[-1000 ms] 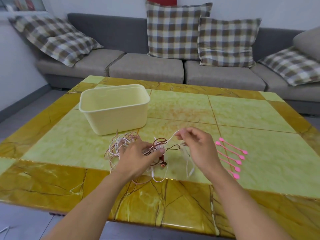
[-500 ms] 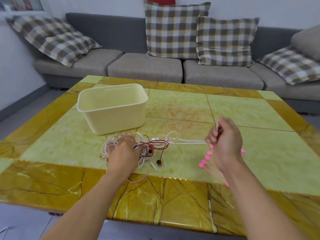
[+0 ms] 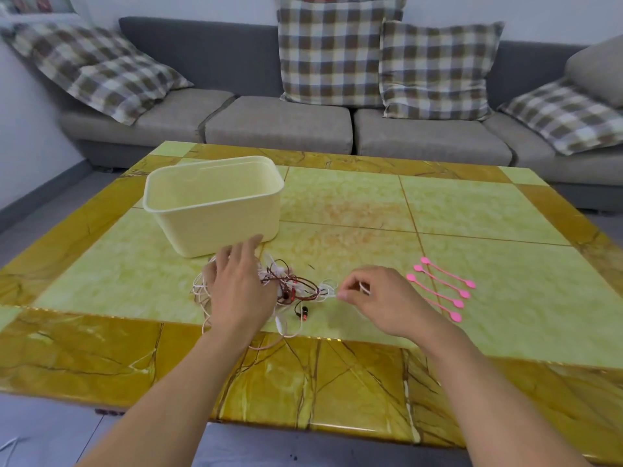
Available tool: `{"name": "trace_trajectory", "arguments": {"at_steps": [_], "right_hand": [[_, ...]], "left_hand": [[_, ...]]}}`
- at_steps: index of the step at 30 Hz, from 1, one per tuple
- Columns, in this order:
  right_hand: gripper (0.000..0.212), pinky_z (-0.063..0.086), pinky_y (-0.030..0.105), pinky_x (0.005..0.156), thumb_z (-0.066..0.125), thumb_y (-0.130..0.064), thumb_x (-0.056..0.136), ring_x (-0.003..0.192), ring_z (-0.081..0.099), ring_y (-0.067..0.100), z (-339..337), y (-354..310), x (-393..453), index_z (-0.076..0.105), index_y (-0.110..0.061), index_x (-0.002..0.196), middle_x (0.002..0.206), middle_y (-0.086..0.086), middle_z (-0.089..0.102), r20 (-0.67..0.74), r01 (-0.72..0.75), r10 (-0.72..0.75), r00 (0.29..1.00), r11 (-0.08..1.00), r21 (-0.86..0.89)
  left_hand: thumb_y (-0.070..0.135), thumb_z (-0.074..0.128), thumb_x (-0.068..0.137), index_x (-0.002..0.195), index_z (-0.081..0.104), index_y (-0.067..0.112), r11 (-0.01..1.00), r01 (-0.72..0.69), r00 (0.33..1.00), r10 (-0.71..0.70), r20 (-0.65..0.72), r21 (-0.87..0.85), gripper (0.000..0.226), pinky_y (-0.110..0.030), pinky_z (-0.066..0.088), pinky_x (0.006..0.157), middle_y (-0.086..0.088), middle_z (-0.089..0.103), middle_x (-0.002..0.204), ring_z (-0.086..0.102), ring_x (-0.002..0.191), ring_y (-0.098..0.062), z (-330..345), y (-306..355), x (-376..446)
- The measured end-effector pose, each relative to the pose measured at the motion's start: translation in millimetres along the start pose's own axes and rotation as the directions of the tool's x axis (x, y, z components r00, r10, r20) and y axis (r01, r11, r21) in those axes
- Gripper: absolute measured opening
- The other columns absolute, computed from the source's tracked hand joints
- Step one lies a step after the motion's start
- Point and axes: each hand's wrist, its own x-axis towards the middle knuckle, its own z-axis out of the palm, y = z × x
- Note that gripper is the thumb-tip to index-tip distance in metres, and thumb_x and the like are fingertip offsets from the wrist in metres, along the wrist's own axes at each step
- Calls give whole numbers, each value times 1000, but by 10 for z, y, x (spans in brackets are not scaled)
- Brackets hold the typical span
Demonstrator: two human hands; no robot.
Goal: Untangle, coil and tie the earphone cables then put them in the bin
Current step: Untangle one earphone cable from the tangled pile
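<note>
A tangle of white, pink and dark red earphone cables lies on the green and yellow table, just in front of the cream bin. My left hand lies flat on the left part of the tangle, fingers straight and pointing toward the bin. My right hand is to the right of the tangle and pinches a white cable between thumb and fingers. A red and black earbud lies loose near the front. Several pink cable ties lie in a row right of my right hand.
A grey sofa with several checked cushions stands behind the table. The table's near edge is a yellow marbled border. Grey floor shows at the left and below the table edge.
My right hand has come back left from over the pink ties to the tangle, still pinching the white cable. My left hand has flattened and slid forward over the cables toward the bin.
</note>
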Motion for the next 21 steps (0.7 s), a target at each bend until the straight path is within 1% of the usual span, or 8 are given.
{"name": "trace_trajectory", "arguments": {"at_steps": [2,5,7,10,14,16,18,21], "right_hand": [[11,38,28,96,59,-41,99,109,51,2,4,-32,2,63,-34,92,102,-23,60,-93,84,-80,992,996,40],[11,36,22,99,58,-38,101,115,51,0,5,-128,-15,64,-30,97,107,-25,61,-239,153,-110,965,974,168],[12,42,18,92,54,-37,103,108,58,-3,4,-197,-28,63,-30,98,107,-21,68,-293,166,-75,953,940,298],[15,47,19,74,45,-30,108,75,65,6,-16,-249,-47,56,-23,101,103,-16,75,-391,209,1,920,843,495],[17,56,27,77,42,-18,109,82,72,17,-85,-206,-47,54,-14,99,84,0,74,-493,299,132,860,654,695],[16,53,26,63,43,-16,109,72,68,16,-125,-161,-29,53,-15,97,75,-1,68,-483,277,170,859,638,719],[16,44,24,58,46,-18,108,62,60,10,-153,-109,-24,53,-20,94,69,-2,63,-405,165,126,906,775,611],[17,38,24,54,55,-42,102,48,48,4,-80,-66,-32,60,-29,92,64,-2,59,-73,-65,94,993,944,322]], "left_hand": [[22,76,78,141,50,27,976,-213,977,212,34,35,69,-43,18,113,5,53,141,33,139,-21,14,38,-12],[31,72,83,120,66,29,901,-432,900,428,80,45,38,-39,18,109,10,68,120,52,126,-17,84,105,-67],[39,68,88,104,73,28,912,-411,909,409,80,13,20,-37,25,102,10,74,100,62,104,-17,123,135,-100],[42,66,95,92,78,29,961,-275,955,275,112,-21,19,-33,29,89,8,75,83,63,89,-21,173,39,-61],[36,63,97,102,79,36,984,-179,976,179,122,-11,18,-35,30,90,9,76,89,64,93,-22,143,-87,4],[33,54,94,103,79,38,986,-162,981,164,100,-30,27,-34,29,90,9,76,91,64,92,-21,118,-87,12],[28,48,88,102,79,36,988,-151,986,153,69,-37,34,-36,31,93,9,75,93,64,94,-21,92,-73,16],[22,47,83,101,77,31,986,-152,986,156,59,-69,36,-34,28,99,11,75,100,63,103,-19,83,-53,-13]]}}
